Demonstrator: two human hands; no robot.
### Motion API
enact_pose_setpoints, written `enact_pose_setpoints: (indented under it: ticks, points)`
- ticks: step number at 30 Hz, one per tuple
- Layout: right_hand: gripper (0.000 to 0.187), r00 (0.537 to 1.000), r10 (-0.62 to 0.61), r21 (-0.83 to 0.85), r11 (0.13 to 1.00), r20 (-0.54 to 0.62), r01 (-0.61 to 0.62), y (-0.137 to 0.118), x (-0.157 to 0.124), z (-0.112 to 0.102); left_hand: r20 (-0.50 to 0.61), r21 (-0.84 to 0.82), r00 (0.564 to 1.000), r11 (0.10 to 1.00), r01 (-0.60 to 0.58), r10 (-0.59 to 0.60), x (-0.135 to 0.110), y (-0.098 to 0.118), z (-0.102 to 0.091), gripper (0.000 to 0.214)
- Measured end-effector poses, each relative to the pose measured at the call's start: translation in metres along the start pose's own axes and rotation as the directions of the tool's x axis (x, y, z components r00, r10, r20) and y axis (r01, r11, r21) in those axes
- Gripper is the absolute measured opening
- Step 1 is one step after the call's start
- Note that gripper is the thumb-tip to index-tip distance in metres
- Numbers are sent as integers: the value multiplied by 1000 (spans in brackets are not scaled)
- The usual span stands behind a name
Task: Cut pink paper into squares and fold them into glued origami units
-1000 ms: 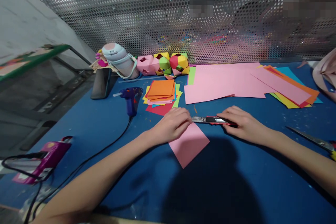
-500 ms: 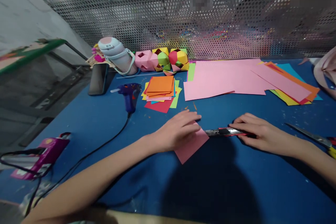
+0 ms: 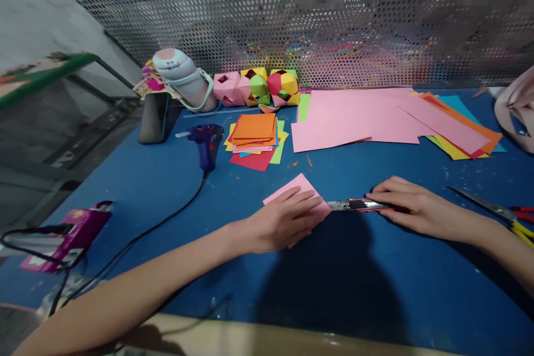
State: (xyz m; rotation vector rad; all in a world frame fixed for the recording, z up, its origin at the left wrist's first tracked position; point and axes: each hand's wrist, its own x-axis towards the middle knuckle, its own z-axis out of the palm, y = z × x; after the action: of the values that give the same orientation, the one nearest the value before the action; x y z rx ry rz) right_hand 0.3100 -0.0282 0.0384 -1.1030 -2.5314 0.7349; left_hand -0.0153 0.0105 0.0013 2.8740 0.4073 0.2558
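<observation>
My left hand [image 3: 281,222] lies flat on a small pink paper square [image 3: 300,181], its fingers stretched out across it. The square is turned cornerwise on the blue table; its upper corner shows past my fingers and much of the lower half is covered. My right hand [image 3: 411,206] is closed around the rear of a utility knife [image 3: 350,205] with a red and black body. The knife lies low and nearly level, its metal end pointing left and meeting the square's right corner. Whether it passes under the paper cannot be seen.
Stacked coloured squares [image 3: 254,129] and a blue glue gun [image 3: 204,144] lie left. Behind are folded paper balls [image 3: 256,88], a bottle [image 3: 183,80], a phone [image 3: 153,118] and large pink sheets [image 3: 354,117]. Scissors [image 3: 492,208] rest at right; a cord [image 3: 167,228] crosses the left side.
My left hand has shifted slightly down the pink square, baring its upper corner and covering more of the lower part. My right hand still holds the knife at nearly the same spot.
</observation>
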Motion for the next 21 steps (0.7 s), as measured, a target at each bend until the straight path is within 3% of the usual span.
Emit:
enact_pose_setpoints:
  ticks: [16, 21]
  points:
    - [32, 999, 33, 33, 999, -6, -33, -7, -8, 4, 20, 49, 999, 998, -42, 41, 1, 1, -4, 42]
    - [34, 1000, 22, 38, 999, -12, -21, -8, -10, 7, 13, -40, 1000, 999, 12, -11, 1, 2, -7, 44]
